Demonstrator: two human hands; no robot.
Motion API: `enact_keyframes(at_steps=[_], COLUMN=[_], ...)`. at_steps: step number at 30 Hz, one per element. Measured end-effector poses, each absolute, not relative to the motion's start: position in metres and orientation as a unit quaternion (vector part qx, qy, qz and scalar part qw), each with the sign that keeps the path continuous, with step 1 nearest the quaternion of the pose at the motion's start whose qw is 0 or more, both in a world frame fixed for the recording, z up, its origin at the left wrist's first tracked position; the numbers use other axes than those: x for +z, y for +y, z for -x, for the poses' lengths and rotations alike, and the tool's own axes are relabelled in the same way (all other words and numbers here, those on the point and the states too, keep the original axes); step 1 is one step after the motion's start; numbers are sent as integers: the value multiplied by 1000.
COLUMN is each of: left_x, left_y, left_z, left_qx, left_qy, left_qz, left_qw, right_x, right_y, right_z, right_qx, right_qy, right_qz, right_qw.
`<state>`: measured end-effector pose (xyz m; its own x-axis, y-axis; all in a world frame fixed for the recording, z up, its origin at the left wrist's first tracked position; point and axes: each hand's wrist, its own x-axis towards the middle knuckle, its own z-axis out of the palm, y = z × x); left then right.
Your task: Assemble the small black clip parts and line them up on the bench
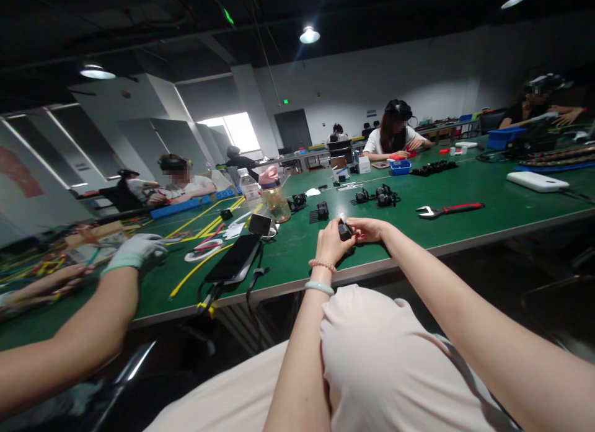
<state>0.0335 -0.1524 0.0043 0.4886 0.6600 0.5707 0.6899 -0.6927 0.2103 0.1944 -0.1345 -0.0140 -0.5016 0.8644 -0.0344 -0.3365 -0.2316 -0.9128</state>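
Gripping a small black part (344,230), your left hand (330,243) curls closed around it at the near edge of the table (288,258). Your right hand (367,229) meets the part from the right with bent fingers; whether it grips too, you cannot tell. Just beyond your hands stands a black piece (321,211), and farther out, slightly right, sit more black pieces (385,196). Well to their right lies an adjustable wrench (450,210). To the left of your hands are a phone (233,258) and, farther off, a pink-topped bottle (276,202); well left is a co-worker's gloved hand (139,251).
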Motion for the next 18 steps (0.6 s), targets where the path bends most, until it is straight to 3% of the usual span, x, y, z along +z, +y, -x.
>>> enact_keyframes(at_steps=[18], left_x=[6], left_y=[-154], left_z=[-34], left_qx=[-321], left_qy=[-396], left_qz=[860], left_qw=[25], right_x=[-21], right_y=[-127], right_z=[-199], right_qx=[744], right_qy=[-441], right_qz=[300], right_qw=[402])
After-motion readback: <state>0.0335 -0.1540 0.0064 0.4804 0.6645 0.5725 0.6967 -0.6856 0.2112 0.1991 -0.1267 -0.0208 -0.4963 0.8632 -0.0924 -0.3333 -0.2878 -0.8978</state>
